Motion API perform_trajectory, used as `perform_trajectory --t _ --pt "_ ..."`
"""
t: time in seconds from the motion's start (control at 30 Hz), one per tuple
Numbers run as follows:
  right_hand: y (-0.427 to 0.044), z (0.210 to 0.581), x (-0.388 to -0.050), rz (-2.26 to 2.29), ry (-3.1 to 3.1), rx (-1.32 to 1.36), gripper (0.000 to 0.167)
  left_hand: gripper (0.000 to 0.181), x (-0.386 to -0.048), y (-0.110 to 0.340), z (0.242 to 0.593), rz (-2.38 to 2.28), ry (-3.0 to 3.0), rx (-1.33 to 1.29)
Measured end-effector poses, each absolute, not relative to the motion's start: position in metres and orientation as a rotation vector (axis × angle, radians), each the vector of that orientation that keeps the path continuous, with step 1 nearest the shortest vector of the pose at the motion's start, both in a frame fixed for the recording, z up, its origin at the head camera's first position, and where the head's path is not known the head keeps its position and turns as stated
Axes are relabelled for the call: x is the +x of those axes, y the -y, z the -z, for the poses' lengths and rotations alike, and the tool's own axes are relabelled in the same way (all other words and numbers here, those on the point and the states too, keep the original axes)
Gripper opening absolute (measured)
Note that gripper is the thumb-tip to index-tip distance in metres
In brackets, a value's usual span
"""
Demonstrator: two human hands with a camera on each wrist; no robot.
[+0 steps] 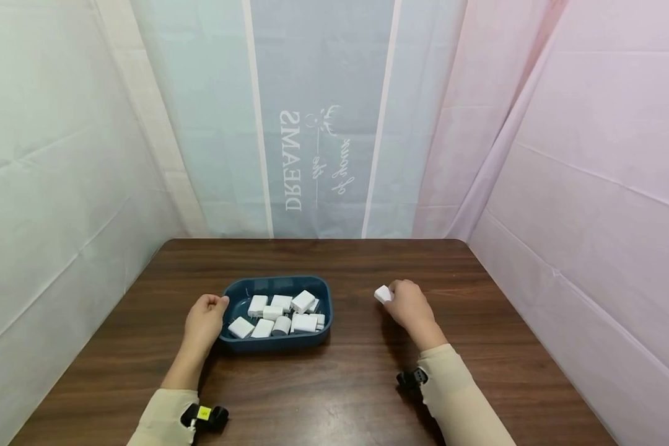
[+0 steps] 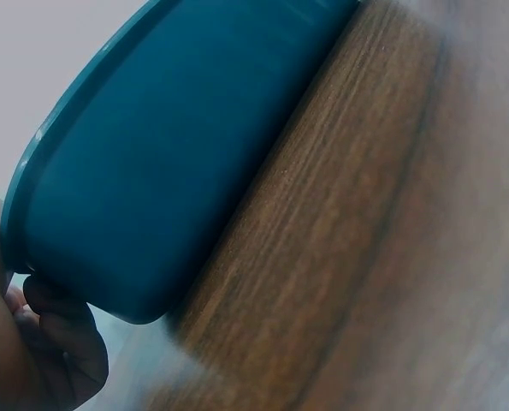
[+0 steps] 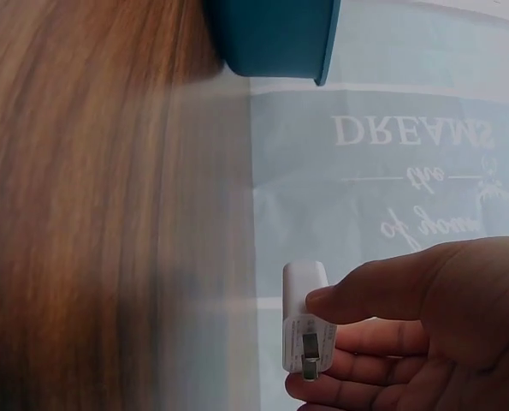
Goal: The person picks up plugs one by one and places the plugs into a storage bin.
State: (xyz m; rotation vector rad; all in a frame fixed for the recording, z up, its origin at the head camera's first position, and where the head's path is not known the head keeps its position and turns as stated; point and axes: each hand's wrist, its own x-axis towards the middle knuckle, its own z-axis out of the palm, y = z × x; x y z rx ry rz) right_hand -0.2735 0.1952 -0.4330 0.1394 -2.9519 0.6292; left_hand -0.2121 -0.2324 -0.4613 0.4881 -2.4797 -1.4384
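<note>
A dark blue plastic bin [image 1: 275, 347] stands on the table, with several white charger plugs [image 1: 262, 328] lying loosely inside. My left hand [image 1: 203, 319] grips the bin's left rim, thumb on top; the left wrist view shows curled fingers [image 2: 66, 342] beneath the rim at that end. To the right of the bin, my right hand [image 1: 409, 306] pinches one white charger plug [image 3: 304, 282] above the table. Its metal prongs and a printed label face the right wrist camera.
The brown wooden table [image 1: 312, 396] stretches around the bin. Pale fabric walls [image 1: 591, 186] enclose both sides, and a printed curtain [image 1: 323, 62] hangs behind the far edge. A black wrist camera [image 1: 206, 416] is strapped to each forearm.
</note>
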Motion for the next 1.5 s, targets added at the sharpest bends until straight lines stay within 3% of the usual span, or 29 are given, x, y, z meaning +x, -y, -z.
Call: perform_trajectory --t 0.17,1.5 --pt "-0.189 0.429 -0.273 -0.648 2.955 0.179 0.029 0.033 -0.214 0.232 0.46 1.437 2.48 0.493" --pt "-0.126 0.396 -0.251 -0.741 2.902 0.325 0.029 0.032 -0.216 0.233 0.464 1.446 2.459 0.472"
